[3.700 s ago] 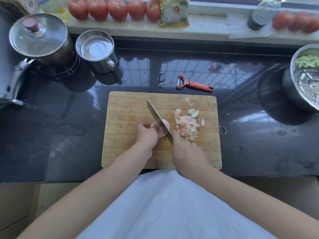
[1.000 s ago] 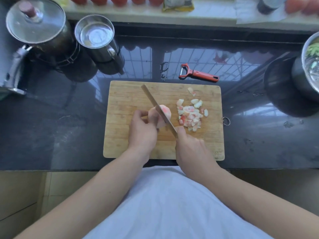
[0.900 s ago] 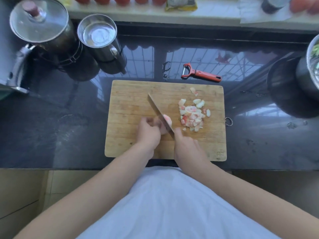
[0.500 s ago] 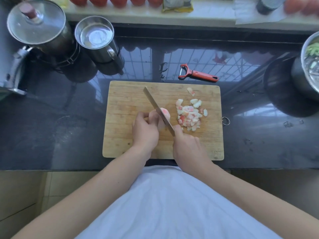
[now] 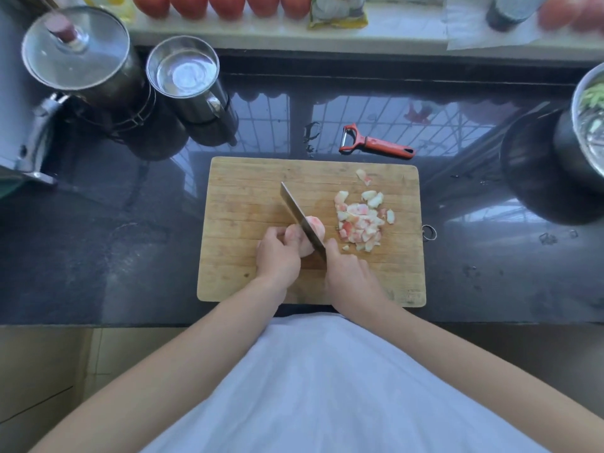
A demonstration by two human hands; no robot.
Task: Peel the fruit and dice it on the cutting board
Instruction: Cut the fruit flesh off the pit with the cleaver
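Where the knife (image 5: 302,219) comes down across it, the peeled fruit (image 5: 305,235) shows pale pink flesh with a redder blush on its far side, and it sits near the middle of the wooden cutting board (image 5: 248,197). The left hand (image 5: 277,256) holds the fruit from the near left, fingers curled round it. The right hand (image 5: 351,276) grips the knife's handle, which it hides, with the forefinger lying along the blade's spine. The blade slants from the board's upper middle down toward that hand and cuts into the fruit. Just right of the fruit lies a heap of diced pieces (image 5: 361,220), white and pink, with one stray bit (image 5: 363,176) further back.

The board rests on a glossy black counter (image 5: 98,250) that mirrors a barred window. Behind the board lies a red peeler (image 5: 376,144). At the back left stand a lidded pot (image 5: 78,60) and a steel mug (image 5: 186,80); at the right edge stands a metal bowl (image 5: 585,125) holding something green. On the pale sill (image 5: 392,34) beyond is a row of red tomatoes (image 5: 222,4), a yellow packet (image 5: 338,11) and a dark bottle (image 5: 510,11).
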